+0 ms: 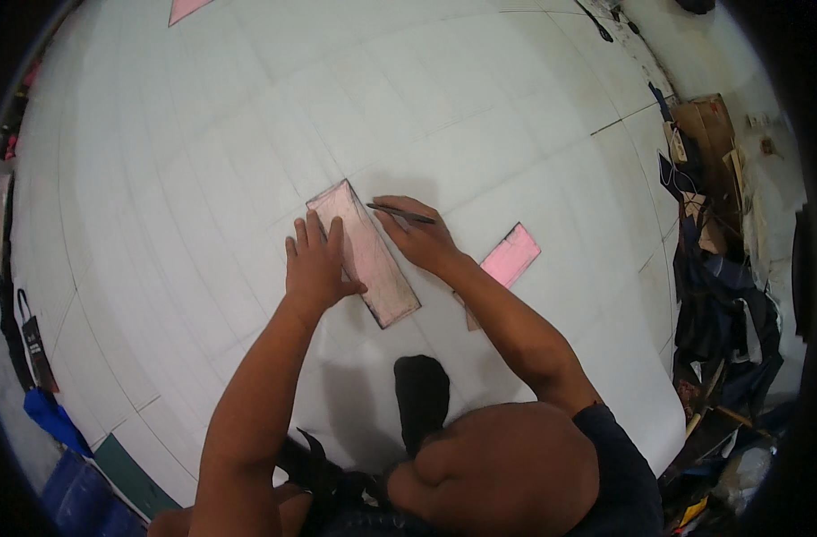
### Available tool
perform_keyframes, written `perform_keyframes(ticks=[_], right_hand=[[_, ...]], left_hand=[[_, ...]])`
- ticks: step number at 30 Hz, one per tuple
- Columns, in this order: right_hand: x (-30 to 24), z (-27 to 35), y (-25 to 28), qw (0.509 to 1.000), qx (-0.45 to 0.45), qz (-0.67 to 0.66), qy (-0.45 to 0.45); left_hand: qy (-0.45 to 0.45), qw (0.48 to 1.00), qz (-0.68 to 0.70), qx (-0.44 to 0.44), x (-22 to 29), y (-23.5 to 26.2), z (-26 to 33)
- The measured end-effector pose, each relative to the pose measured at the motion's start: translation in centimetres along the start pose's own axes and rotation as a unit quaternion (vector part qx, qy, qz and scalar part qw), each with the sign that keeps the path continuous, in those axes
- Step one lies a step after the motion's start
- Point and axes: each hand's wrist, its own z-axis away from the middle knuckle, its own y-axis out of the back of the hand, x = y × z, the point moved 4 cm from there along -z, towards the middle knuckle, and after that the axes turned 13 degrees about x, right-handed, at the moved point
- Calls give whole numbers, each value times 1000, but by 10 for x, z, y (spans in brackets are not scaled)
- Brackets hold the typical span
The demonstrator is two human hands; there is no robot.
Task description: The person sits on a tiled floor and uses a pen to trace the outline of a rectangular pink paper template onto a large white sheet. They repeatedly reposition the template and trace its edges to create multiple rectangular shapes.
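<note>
Left hand (317,261) lies flat, fingers spread, pinning the long pale-pink rectangular template (364,253) to the white gridded sheet (203,134). Right hand (419,237) pinches a thin dark pencil (401,213) at the template's right edge. Best press firmly, keeping the tip tight against that edge.

A tailoring or pattern-cutting workshop: a wide white gridded cutting bench (203,134) with pink rectangular card templates (511,255), dark fabric heaped (722,304) beside brown cardboard boxes (708,125).

Open white surface (203,161) toward far and left edges; blocked rightward by pink card (510,255), clutter pile (713,268) past right edge.
</note>
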Motion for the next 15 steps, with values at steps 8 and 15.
perform_keyframes(ticks=[8,15], right_hand=[[10,-44,-37,1000,-20,-20,-11],[6,-47,-33,983,-32,72,167]], left_hand=[[7,1000,-27,-11,-2,5,2],[-5,999,-33,-16,2,2,-1]])
